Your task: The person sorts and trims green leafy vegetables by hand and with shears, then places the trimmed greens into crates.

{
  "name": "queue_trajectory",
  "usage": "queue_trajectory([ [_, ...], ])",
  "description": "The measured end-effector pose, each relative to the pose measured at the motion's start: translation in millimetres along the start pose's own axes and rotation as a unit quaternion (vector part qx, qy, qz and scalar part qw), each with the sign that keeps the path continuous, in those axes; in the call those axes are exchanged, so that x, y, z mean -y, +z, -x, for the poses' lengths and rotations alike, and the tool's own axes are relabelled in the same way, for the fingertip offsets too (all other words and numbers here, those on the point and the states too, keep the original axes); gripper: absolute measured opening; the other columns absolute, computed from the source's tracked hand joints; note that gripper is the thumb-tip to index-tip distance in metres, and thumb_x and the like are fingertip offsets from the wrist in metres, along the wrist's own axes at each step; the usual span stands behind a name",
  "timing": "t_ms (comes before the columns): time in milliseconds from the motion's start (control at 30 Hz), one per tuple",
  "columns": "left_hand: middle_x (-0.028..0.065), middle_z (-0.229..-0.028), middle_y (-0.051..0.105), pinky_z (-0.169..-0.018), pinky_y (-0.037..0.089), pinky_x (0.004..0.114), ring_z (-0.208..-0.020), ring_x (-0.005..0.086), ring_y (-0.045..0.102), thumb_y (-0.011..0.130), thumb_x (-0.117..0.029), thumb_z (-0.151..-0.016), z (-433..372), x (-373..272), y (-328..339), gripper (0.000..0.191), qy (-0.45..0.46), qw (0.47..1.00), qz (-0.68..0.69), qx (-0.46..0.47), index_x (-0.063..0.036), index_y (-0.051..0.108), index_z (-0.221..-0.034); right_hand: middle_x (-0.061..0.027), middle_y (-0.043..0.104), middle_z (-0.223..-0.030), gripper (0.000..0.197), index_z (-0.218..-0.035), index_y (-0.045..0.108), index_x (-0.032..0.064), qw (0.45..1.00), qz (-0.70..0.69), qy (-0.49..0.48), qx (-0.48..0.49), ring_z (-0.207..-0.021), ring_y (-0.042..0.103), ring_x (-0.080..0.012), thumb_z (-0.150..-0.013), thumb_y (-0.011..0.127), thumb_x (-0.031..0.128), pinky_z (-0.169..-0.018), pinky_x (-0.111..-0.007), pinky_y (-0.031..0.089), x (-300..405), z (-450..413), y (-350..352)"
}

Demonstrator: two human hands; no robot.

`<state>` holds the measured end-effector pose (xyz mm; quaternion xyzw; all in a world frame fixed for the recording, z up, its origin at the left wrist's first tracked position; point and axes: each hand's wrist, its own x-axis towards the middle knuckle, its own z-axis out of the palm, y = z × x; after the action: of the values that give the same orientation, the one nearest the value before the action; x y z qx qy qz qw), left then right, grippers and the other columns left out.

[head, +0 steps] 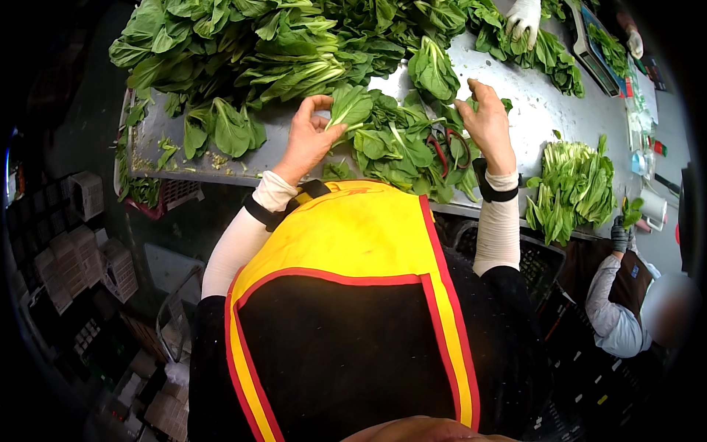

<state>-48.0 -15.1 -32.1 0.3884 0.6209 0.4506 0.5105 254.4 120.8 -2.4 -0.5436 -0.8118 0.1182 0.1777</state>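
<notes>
Between the thumb and fingers of my left hand (pixel 316 130) is a small leafy green (pixel 351 108), its pale stem end pointing down toward the thumb. My right hand (pixel 487 124) is raised over the metal table, with thumb and index finger apart and nothing visible between them. Just left of its fingertips lies a larger leafy green (pixel 433 72). A pair of scissors (pixel 446 149) with red and black handles rests on a spread of loose leaves (pixel 406 143) between my hands; greens partly cover the blades.
A large heap of leafy greens (pixel 265 50) covers the far left of the metal table (pixel 221 174). A neat stack of greens (pixel 577 185) lies at right. Another person's gloved hand (pixel 523 22) touches greens beside a scale (pixel 596 50). A co-worker (pixel 621 309) holds a green at lower right.
</notes>
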Motion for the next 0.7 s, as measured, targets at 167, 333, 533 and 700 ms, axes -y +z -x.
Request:
queue_trajectory([
  [167, 0.0054, -0.118, 0.06, -0.087, 0.051, 0.025, -0.1, 0.013, 0.061, 0.079, 0.003, -0.075, 6.7, -28.4, 8.1, 0.05, 0.104, 0.993, 0.021, 0.053, 0.0009, 0.058, -0.12, -0.0154, 0.067, -0.113, 0.038, -0.119, 0.063, 0.0021, 0.93, -0.347, -0.096, 0.065, -0.101, 0.066, -0.0248, -0.081, 0.069, 0.002, -0.086, -0.035, 0.054, 70.6, 15.3, -18.1],
  [333, 0.0068, -0.124, 0.057, -0.09, 0.051, 0.027, -0.102, 0.014, 0.061, 0.075, 0.008, -0.073, 17.5, -52.4, 25.6, 0.061, 0.128, 0.983, 0.075, 0.104, -0.0014, 0.054, -0.129, -0.0129, 0.064, -0.118, 0.043, -0.122, 0.062, 0.0092, 0.946, -0.185, -0.266, -0.026, -0.107, 0.06, -0.0329, -0.08, 0.068, 0.009, -0.091, -0.038, 0.048, 105.6, 13.0, -9.6],
  [533, 0.0105, -0.124, 0.058, -0.097, 0.048, 0.03, -0.116, 0.0163, 0.056, 0.07, 0.006, -0.077, 13.7, -36.2, 9.3, 0.059, -0.015, 0.988, 0.07, 0.135, -0.0017, 0.051, -0.133, -0.0089, 0.068, -0.09, 0.027, -0.112, 0.065, -0.0018, 0.961, -0.275, -0.025, 0.027, -0.077, 0.064, -0.0132, -0.089, 0.069, 0.013, -0.068, -0.027, 0.05, 83.3, 30.4, -2.7],
  [700, 0.0095, -0.12, 0.063, -0.098, 0.046, 0.034, -0.11, 0.0181, 0.059, 0.078, -0.025, -0.081, 12.6, -34.7, 15.7, 0.053, 0.116, 0.979, -0.108, 0.127, -0.0009, 0.061, -0.125, -0.0044, 0.068, -0.091, 0.034, -0.119, 0.061, -0.0041, 0.882, -0.438, 0.082, 0.152, -0.079, 0.06, -0.0069, -0.096, 0.065, 0.02, -0.068, -0.021, 0.048, 83.4, 42.1, -1.7],
])
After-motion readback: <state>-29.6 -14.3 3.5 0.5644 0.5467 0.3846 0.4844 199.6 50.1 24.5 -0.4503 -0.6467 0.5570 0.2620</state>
